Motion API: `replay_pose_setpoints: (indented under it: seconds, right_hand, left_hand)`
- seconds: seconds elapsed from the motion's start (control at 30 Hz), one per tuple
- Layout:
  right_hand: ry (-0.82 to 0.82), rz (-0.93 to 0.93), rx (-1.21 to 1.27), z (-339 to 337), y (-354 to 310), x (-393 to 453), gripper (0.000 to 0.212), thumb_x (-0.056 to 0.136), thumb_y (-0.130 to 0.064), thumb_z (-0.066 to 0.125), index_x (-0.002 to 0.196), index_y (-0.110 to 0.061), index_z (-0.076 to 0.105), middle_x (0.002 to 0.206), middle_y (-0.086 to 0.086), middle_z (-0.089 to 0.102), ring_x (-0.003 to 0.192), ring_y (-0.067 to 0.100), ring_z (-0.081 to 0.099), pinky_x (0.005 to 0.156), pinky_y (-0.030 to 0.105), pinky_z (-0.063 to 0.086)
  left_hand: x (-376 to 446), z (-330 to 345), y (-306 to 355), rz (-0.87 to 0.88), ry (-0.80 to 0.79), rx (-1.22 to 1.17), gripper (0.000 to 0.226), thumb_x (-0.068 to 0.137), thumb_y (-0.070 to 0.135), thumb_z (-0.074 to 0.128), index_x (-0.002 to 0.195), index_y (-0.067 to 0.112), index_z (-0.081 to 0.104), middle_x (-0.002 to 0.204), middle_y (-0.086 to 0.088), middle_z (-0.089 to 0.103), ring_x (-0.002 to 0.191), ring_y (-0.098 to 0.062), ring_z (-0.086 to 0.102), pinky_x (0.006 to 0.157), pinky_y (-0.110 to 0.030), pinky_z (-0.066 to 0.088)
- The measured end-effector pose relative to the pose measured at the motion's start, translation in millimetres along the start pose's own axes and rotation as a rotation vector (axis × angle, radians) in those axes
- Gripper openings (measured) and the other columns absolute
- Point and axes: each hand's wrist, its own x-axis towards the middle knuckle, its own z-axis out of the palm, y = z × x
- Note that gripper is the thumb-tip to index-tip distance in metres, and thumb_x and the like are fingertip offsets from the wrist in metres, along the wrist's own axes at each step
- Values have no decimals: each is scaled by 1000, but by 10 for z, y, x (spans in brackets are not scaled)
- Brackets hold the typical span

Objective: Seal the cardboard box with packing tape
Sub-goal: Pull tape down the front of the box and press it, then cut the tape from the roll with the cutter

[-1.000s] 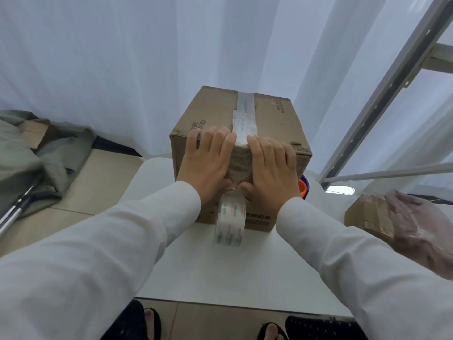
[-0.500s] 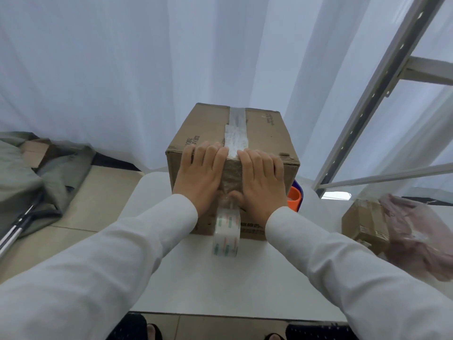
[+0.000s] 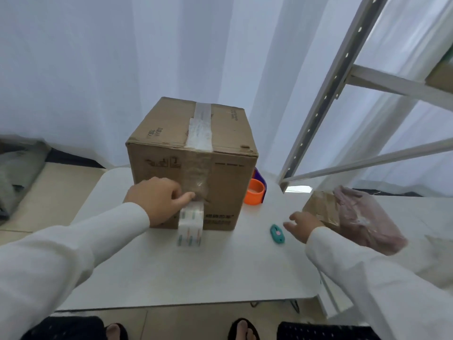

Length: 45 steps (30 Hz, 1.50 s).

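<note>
A: How are the hands placed?

B: The left hand (image 3: 157, 200) is set against the near face of the cardboard box (image 3: 191, 163), its thumb pressed on the strip of packing tape (image 3: 198, 133) just above the tape roll (image 3: 190, 223). The other fingers are curled, but whether anything is gripped by them cannot be told. The right hand (image 3: 302, 227) is held relaxed and empty just above the counter (image 3: 196, 271), fingers pointed toward a small teal cutter (image 3: 277, 234).

A: Which relation is the coming move decided by?

B: The cutter is found immediately to the left of the right fingertips, close but apparently not yet touched; the view there is slightly blurred. It is much nearer the right hand than the left. Its long axis is laid roughly away from the person, slightly slanted. The roll hangs from the uncut tape at the foot of the box, its lower edge at the counter, so a cut would be made between thumb and roll.

A: And containers?

B: The box is stood centrally on the counter, flaps closed, tape laid along the top seam and down the front; its contents are hidden. An orange ring (image 3: 255, 192) is seen beside its right face, and a smaller carton (image 3: 321, 208) under a pink plastic bag (image 3: 365, 219) lies farther right.
</note>
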Motion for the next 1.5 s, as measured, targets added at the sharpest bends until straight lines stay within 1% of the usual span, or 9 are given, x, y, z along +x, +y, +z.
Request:
replay_pose_setpoints:
  seconds: [0.13,0.2,0.43,0.57,0.8,1.03,1.23,1.4,1.5]
  right_hand:
    - [-58,-14,-59,271,-47,127,47,97,-38,38,133,-8,42,135,12,49,120,25,51,97,31,41]
    - [-67,-35,-101,381,-66,240,39,96,-33,39,125,-8,49,128,13,54,111,25,55,87,29,43]
    - [-93,-140,-98,406,-242,258,28,89,-26,51,113,-12,52,115,10,56,101,25,57,86,30,45]
    - [-192,-302,-122,233,-376,-37,19,90,-29,47,108,-21,46,106,4,61,90,20,58,82,29,46]
    - [-315,-638,235,-220,-786,-625,19,97,-24,41,115,-31,42,102,-9,59,99,11,55,85,23,43]
    - [29,-800,213,-266,-1275,-707,12,98,-36,33,98,-29,43,75,-8,54,71,10,56,65,27,47]
    - [341,-909,-98,-244,-1557,-633,14,95,-41,38,97,-30,46,72,-14,48,59,0,44,49,14,28]
    - [464,-917,-199,-176,-1674,-583,23,92,-40,45,97,-21,57,81,-3,59,71,13,48,58,25,42]
    - [515,-931,-225,-127,-1739,-568,22,90,-36,51,94,-17,61,81,3,63,72,15,41,59,27,35]
  left_hand:
    - [70,130,-95,-338,-610,-325,66,84,69,28,90,15,65,79,2,67,73,-15,63,71,-27,46]
    - [122,143,-123,-366,-734,-533,63,86,65,31,102,14,64,83,3,67,76,-11,63,78,-27,45]
    - [200,217,-141,-390,-696,-881,27,89,40,53,92,15,64,82,-2,65,74,-14,61,74,-24,48]
    - [171,275,-131,-459,-710,-1071,24,91,32,52,101,13,62,91,-6,70,84,-19,65,78,-28,50]
    - [115,330,-95,-470,-755,-1266,43,90,25,30,117,7,57,120,-17,64,96,-28,62,80,-34,50]
    - [126,341,-79,-477,-701,-1193,27,90,24,36,91,10,59,84,-8,68,75,-23,65,77,-33,50]
    - [110,354,-91,-473,-671,-1202,29,92,28,40,109,10,55,93,-8,67,80,-21,64,72,-31,51]
    - [122,370,-132,-436,-684,-1222,34,91,32,44,115,11,57,97,-7,68,87,-23,65,84,-35,51]
    - [115,374,-130,-422,-692,-1225,38,92,36,43,117,11,57,102,-9,67,88,-24,65,81,-33,51]
